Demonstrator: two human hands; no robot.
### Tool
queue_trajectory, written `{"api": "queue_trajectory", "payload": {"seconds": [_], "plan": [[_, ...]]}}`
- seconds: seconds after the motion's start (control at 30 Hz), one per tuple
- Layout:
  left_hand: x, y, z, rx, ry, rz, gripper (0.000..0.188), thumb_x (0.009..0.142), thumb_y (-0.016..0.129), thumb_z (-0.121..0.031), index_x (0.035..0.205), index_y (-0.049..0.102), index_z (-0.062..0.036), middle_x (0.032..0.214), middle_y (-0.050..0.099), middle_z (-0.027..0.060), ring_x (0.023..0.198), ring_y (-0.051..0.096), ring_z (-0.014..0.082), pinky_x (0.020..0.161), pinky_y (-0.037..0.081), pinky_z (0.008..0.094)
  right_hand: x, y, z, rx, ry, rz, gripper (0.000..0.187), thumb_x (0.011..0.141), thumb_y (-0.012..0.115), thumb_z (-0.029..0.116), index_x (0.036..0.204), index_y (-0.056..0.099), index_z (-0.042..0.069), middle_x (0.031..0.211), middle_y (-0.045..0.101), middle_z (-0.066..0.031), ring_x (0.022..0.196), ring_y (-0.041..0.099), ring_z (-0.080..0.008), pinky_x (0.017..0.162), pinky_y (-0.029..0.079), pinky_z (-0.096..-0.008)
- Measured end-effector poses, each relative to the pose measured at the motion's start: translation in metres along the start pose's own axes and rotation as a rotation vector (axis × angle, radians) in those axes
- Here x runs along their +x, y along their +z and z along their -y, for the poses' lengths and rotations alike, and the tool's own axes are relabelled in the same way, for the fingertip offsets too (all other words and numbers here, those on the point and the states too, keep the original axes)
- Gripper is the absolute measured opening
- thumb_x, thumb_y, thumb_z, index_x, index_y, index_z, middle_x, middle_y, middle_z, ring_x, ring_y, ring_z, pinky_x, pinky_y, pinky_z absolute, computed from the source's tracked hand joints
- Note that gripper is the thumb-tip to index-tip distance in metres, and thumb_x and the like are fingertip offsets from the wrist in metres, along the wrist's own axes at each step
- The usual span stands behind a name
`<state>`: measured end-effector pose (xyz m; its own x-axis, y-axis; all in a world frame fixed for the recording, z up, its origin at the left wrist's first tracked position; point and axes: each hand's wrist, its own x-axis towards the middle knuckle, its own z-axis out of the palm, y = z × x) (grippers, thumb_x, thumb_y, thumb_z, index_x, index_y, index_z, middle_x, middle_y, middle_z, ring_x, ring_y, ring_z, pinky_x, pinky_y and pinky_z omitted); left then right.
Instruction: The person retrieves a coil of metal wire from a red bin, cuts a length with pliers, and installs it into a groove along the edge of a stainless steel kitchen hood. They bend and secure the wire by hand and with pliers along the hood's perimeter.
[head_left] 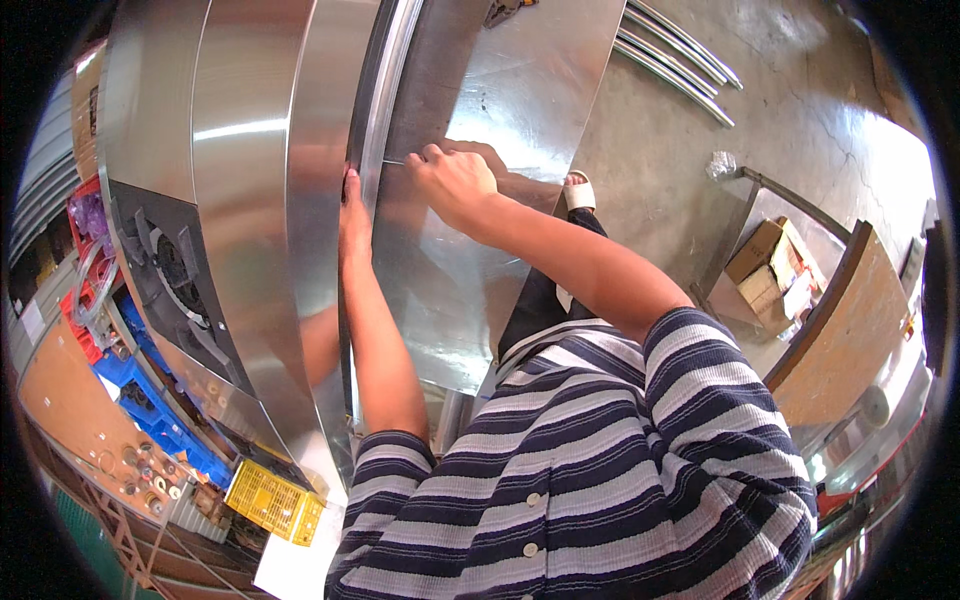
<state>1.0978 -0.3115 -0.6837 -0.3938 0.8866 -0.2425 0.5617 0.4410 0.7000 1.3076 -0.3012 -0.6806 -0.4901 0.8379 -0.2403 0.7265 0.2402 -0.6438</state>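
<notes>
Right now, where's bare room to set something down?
Steel surface between the forearms; also beyond the right hand, short of the dark tool. Floor right of the tubes. Crowded: around the blue bins and yellow crate, left; around the carton, right.

The table (440,300) lies at the centre of the view, with a cabinet (245,170) along its 9 o'clock side and a vent unit (175,265) in the cabinet's face; the left hand (355,220) is at the cabinet's edge toward 10 o'clock, the right hand (455,185) over the table at 12, an object (508,10) on the table farther out; rods (685,65) lie on the floor (650,180) at 1 o'clock; at 3, a carton (755,250) sits within a frame (800,202), a board (845,330) just past it toward 4; the torso (580,460) is at 5; a basket (275,500) is between 7 and 8, bins (165,420) at 8.
</notes>
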Motion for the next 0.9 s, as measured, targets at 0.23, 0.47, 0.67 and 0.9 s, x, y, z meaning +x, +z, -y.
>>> {"api": "queue_trajectory", "payload": {"seconds": [0.23,0.47,0.67,0.9], "plan": [[-0.010,0.009,-0.023,-0.186,-0.130,-0.056,0.033,0.102,0.065,-0.019,0.125,0.070,0.0044,0.118,0.073,0.0135,0.108,0.066,0.0201,0.097,0.050,0.0328,-0.006,0.004,0.002,0.137,0.004,-0.002,0.058,0.091,0.070,0.045,0.125,0.056,0.000,0.113,0.067,-0.0198,0.092,0.074,-0.0360,0.075,0.062,-0.0450],[-0.010,0.007,-0.031,-0.233,-0.195,-0.043,0.034,0.101,0.066,-0.015,0.128,0.068,0.0053,0.120,0.072,0.0146,0.110,0.065,0.0200,0.100,0.048,0.0336,0.009,0.009,-0.004,0.194,0.055,-0.024,0.066,0.083,0.076,0.054,0.124,0.060,0.004,0.112,0.068,-0.0210,0.089,0.075,-0.0367,0.072,0.062,-0.0464],[0.012,0.004,0.018,0.110,-0.137,0.004,0.042,0.103,0.064,-0.032,0.130,0.066,0.0002,0.128,0.069,0.0130,0.118,0.063,0.0230,0.101,0.046,0.0342,0.032,-0.014,-0.034,-0.305,-0.184,0.010,0.031,0.101,0.054,0.023,0.130,0.062,0.013,0.118,0.067,-0.0189,0.097,0.074,-0.0315,0.075,0.060,-0.0417],[-0.017,0.017,-0.017,-0.014,-0.008,-0.133,0.055,0.096,0.070,-0.047,0.128,0.067,-0.0028,0.124,0.070,0.0150,0.115,0.064,0.0297,0.100,0.048,0.0388,0.078,-0.039,-0.062,-0.563,-0.637,-0.254,0.026,0.093,0.061,0.017,0.117,0.066,0.010,0.110,0.067,-0.0115,0.101,0.070,-0.0246,0.079,0.056,-0.0369]]}}
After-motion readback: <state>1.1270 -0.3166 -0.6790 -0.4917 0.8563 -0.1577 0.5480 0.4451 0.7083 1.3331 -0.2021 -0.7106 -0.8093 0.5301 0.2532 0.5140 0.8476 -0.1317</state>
